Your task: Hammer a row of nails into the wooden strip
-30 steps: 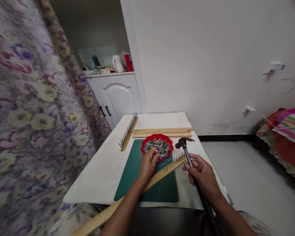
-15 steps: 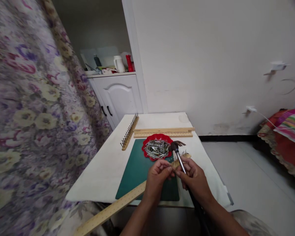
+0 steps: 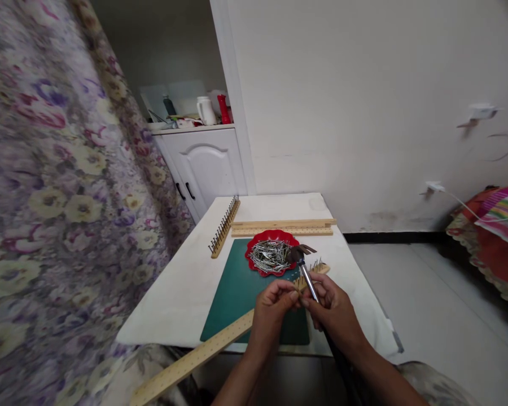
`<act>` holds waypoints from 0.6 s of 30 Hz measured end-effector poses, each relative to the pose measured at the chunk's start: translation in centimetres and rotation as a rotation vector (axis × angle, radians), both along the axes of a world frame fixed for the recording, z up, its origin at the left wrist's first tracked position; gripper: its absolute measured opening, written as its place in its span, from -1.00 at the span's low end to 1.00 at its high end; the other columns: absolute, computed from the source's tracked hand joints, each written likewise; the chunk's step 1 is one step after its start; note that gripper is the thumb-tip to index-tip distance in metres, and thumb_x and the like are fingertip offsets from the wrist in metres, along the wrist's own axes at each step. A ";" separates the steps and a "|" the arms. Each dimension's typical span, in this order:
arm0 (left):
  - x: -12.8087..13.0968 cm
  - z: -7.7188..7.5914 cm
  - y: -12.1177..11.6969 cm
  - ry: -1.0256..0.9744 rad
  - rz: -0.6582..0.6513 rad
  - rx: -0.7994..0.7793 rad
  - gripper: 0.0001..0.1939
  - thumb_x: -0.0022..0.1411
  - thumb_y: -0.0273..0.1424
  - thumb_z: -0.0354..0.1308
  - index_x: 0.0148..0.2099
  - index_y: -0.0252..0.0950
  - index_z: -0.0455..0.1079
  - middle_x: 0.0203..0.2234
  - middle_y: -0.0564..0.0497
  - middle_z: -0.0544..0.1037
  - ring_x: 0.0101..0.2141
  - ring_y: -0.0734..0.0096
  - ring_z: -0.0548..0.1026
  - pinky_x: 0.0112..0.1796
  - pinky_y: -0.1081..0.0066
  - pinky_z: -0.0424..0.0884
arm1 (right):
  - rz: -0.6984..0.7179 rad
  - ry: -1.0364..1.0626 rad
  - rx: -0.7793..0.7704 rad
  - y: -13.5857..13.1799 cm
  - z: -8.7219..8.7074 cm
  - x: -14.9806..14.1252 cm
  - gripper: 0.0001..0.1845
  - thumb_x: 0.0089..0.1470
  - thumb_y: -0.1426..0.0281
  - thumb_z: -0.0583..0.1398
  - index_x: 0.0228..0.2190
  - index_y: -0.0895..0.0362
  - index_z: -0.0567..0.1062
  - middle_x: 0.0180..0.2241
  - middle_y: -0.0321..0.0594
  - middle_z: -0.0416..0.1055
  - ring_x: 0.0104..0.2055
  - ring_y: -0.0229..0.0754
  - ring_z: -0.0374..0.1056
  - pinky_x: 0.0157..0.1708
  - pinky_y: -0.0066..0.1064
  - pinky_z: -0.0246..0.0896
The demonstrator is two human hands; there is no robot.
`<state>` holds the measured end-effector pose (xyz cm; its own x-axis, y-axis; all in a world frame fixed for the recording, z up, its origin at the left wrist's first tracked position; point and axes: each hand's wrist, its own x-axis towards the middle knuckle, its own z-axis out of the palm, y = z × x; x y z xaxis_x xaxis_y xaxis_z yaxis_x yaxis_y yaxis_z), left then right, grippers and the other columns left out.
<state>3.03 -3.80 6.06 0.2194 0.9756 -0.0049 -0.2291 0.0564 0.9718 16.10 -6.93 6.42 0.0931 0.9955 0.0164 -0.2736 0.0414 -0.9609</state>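
Observation:
My left hand (image 3: 273, 307) is closed in a pinch above the long wooden strip (image 3: 203, 355), fingertips meeting those of my right hand; what it pinches is too small to name. My right hand (image 3: 332, 307) grips the hammer (image 3: 303, 266) by its handle, head up near the red dish (image 3: 254, 249) heaped with nails (image 3: 271, 255). The strip lies diagonally across the green mat (image 3: 237, 293), with a short row of nails standing at its far end (image 3: 317, 265).
A white table (image 3: 182, 293) carries a second strip full of upright nails (image 3: 224, 226) at the back left and two bare wooden strips (image 3: 281, 227) behind the dish. A floral curtain (image 3: 55, 186) hangs at left, a white cabinet (image 3: 203, 163) behind, striped bedding (image 3: 499, 225) at right.
My left hand left the dish of nails and came back over the strip, pinched. My right hand with the hammer shifted left to meet it; the hammer head now overlaps the dish's edge.

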 end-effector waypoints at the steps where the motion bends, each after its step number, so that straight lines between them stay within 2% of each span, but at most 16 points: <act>1: -0.3 0.1 0.1 0.000 0.018 0.009 -0.79 -0.02 -0.31 0.25 -0.36 -0.33 0.37 -0.58 0.07 0.44 -0.52 0.51 0.37 -0.43 0.50 0.30 | -0.001 -0.002 -0.001 0.0 -0.1 0.0 -0.55 -0.11 0.34 0.31 -0.14 0.10 0.34 -0.51 -0.41 0.37 -0.76 -0.46 0.09 -0.80 -0.60 0.01; 5: -2.0 -0.4 1.2 0.050 0.158 0.079 -0.79 0.03 -0.29 0.21 -0.32 -0.31 0.35 -0.49 0.06 0.47 -0.46 0.49 0.40 -0.36 0.50 0.33 | -0.024 -0.016 0.029 0.1 -0.2 0.3 -0.59 -0.06 0.30 0.28 -0.15 0.09 0.34 -0.50 -0.41 0.36 -0.76 -0.46 0.07 -0.80 -0.60 -0.01; 9: -3.5 -2.6 2.7 0.253 0.239 0.118 -0.80 0.00 -0.29 0.22 -0.36 -0.32 0.39 -0.51 0.07 0.49 -0.44 0.46 0.41 -0.35 0.50 0.31 | -0.050 -0.039 0.046 0.1 0.0 0.8 -0.62 -0.03 0.34 0.25 -0.13 0.10 0.33 -0.50 -0.42 0.34 -0.75 -0.46 0.08 -0.79 -0.61 -0.01; 13: -3.4 -4.5 3.2 0.414 0.250 0.144 -0.80 0.02 -0.27 0.19 -0.38 -0.32 0.42 -0.55 0.08 0.48 -0.47 0.44 0.40 -0.41 0.52 0.27 | -0.047 -0.051 0.037 0.1 0.3 0.9 -0.63 -0.01 0.35 0.24 -0.13 0.11 0.33 -0.50 -0.40 0.35 -0.75 -0.46 0.07 -0.78 -0.59 -0.01; 18: -2.7 -4.9 3.1 0.481 0.221 0.167 -0.79 0.04 -0.26 0.16 -0.38 -0.32 0.43 -0.57 0.08 0.47 -0.50 0.44 0.39 -0.45 0.52 0.24 | -0.040 -0.060 0.020 0.1 0.2 0.7 -0.59 -0.02 0.32 0.24 -0.11 0.11 0.32 -0.52 -0.41 0.35 -0.76 -0.45 0.06 -0.78 -0.59 -0.02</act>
